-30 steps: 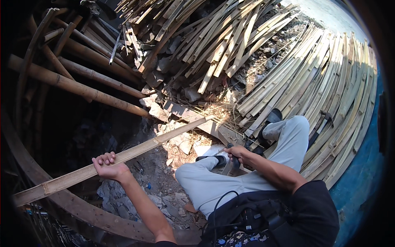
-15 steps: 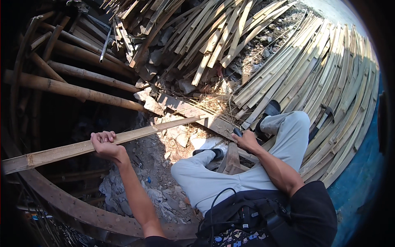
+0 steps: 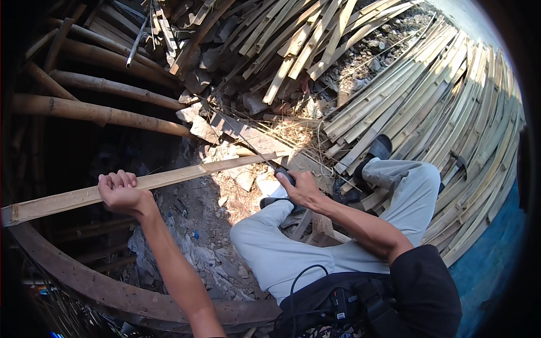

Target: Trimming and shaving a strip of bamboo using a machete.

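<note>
Left hand (image 3: 119,192) at left centre of the frame, fingers wrapped shut around a long split bamboo strip (image 3: 169,180). The strip runs from the left edge, slightly below mid-height, up and rightward to the centre of the frame, where its far tip sits just beside the right hand (image 3: 304,188).

Right hand at centre, fingers curled closed on a dark tool handle (image 3: 286,177); the blade end is hidden, so the kind of tool cannot be told. The hand rests just above the person's left knee, grey trousers (image 3: 293,253).

Whole bamboo poles (image 3: 96,112) lie in shadow at upper left. A large heap of split bamboo slats (image 3: 439,112) fills the upper right and right side. A dark shoe (image 3: 378,147) rests on the slats at centre right. Curved wooden rim (image 3: 112,293) along lower left.
</note>
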`<state>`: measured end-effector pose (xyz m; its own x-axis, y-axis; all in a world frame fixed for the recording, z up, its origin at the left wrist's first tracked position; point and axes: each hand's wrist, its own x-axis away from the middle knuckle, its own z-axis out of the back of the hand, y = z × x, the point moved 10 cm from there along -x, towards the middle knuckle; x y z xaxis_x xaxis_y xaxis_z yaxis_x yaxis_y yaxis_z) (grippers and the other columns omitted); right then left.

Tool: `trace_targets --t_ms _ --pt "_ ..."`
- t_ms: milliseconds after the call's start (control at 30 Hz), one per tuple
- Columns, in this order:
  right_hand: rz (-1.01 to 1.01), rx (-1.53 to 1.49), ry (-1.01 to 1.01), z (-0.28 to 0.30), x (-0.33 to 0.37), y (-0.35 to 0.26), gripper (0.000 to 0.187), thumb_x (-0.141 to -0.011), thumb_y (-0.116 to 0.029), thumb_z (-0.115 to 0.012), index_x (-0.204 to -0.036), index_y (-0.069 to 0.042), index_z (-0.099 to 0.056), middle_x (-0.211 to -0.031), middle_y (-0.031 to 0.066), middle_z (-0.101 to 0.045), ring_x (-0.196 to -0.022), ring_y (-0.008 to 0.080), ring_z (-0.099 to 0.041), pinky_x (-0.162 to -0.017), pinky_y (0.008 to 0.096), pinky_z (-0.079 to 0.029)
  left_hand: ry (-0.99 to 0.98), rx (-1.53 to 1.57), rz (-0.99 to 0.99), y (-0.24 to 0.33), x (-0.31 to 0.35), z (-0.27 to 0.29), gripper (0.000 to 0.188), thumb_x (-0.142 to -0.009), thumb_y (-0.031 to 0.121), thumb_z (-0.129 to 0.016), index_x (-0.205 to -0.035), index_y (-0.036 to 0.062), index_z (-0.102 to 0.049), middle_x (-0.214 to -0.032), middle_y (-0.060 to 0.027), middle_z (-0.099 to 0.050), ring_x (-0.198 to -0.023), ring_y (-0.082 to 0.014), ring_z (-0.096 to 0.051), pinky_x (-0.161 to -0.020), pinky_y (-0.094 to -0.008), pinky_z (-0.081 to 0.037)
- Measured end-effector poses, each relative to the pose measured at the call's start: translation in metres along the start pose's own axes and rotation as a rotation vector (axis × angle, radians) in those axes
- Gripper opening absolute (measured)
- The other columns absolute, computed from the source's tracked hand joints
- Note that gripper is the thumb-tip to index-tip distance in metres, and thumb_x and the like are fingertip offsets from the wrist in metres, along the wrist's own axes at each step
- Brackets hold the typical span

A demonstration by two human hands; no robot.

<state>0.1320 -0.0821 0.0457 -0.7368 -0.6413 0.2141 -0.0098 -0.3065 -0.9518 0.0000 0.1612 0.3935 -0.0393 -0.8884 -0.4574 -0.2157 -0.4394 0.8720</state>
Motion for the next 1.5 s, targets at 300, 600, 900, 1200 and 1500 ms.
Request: trace_targets --t_ms 300,600,900,1200,1500 --pt "-0.114 0.220 -0.018 -0.032 -0.015 0.160 0.059 -0.091 -0.051 -0.049 -0.083 0.006 -0.063 -0.071 0.0259 -0.061 -0.070 0.0408 -0.063 -0.064 0.0451 -0.049 -0.005 -0.026 0.009 -0.012 -0.018 -0.014 0.036 -0.094 0.016 -0.035 -0.060 0.0154 -0.022 -0.053 0.0029 -0.016 -0.042 -0.0090 -0.017 -0.040 -0.0247 -0.019" --pt "-0.499 0.332 -0.213 -0.048 -0.002 0.198 0.078 -0.087 -0.063 -0.046 -0.096 0.013 -0.065 -0.095 0.0377 -0.061 -0.100 0.0479 -0.059 -0.088 0.0488 -0.047 -0.038 -0.034 -0.035 -0.008 -0.014 -0.021 0.035 -0.092 0.013 -0.036 -0.060 0.0150 -0.021 -0.054 0.0028 -0.017 -0.044 -0.0089 -0.018 -0.041 -0.0245 -0.020" --pt "-0.590 -0.746 -0.212 -0.058 -0.032 0.129 0.034 -0.087 -0.031 -0.067 -0.067 -0.007 -0.052 -0.050 -0.0019 -0.048 -0.039 0.0131 -0.043 -0.042 0.0288 -0.038 -0.015 -0.047 -0.027 -0.007 -0.011 -0.014 0.036 -0.092 0.013 -0.037 -0.060 0.0152 -0.020 -0.054 0.0027 -0.016 -0.044 -0.0091 -0.018 -0.041 -0.0250 -0.020" --pt "-0.107 0.070 0.167 -0.026 -0.039 0.123 0.026 -0.076 -0.022 -0.067 -0.080 0.004 -0.066 -0.068 0.0179 -0.064 -0.059 0.0245 -0.060 -0.061 0.0381 -0.048 -0.016 -0.020 -0.041 -0.002 -0.008 -0.025 0.035 -0.091 0.012 -0.037 -0.061 0.0151 -0.021 -0.054 0.0026 -0.016 -0.044 -0.0092 -0.018 -0.041 -0.0249 -0.020" --pt "-0.649 0.192 -0.445 -0.084 -0.019 0.229 0.043 -0.073 -0.032 -0.070 -0.077 0.011 -0.065 -0.077 0.0244 -0.066 -0.067 0.0329 -0.068 -0.069 0.0403 -0.055 -0.028 -0.028 -0.038 -0.005 -0.011 -0.018 0.034 -0.089 0.010 -0.039 -0.060 0.0149 -0.021 -0.055 0.0021 -0.018 -0.043 -0.0095 -0.019 -0.042 -0.0252 -0.020"
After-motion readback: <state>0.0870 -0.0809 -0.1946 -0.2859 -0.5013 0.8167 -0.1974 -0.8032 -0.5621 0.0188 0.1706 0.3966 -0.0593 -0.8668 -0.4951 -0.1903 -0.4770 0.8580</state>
